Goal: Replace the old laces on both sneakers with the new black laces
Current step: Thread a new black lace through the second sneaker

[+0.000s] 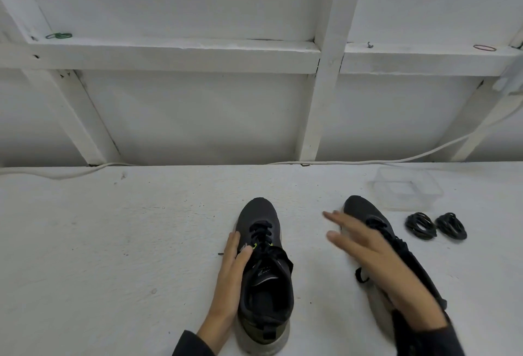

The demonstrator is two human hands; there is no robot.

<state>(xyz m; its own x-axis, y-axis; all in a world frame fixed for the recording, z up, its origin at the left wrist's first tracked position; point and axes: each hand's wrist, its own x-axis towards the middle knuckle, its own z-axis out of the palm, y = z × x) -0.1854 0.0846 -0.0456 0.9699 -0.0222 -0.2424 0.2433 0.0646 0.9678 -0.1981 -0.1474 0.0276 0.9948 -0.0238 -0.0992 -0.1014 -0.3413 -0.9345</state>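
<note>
Two dark sneakers stand on the white table, toes pointing away from me. The left sneaker [263, 270] has black laces and a small yellow-green accent. My left hand [232, 276] rests flat against its left side, fingers straight. The right sneaker [365, 214] is partly hidden by my right hand [376, 259], which hovers open over it with fingers spread and blurred. Two coiled bundles of new black laces [435, 226] lie on the table to the right of the right sneaker.
A clear plastic container [407, 188] sits behind the lace bundles. A white cable [396, 161] runs along the table's back edge by the white framed wall. Rubber bands [59, 35] lie on the wall ledge. Bare tabletop stretches to the left.
</note>
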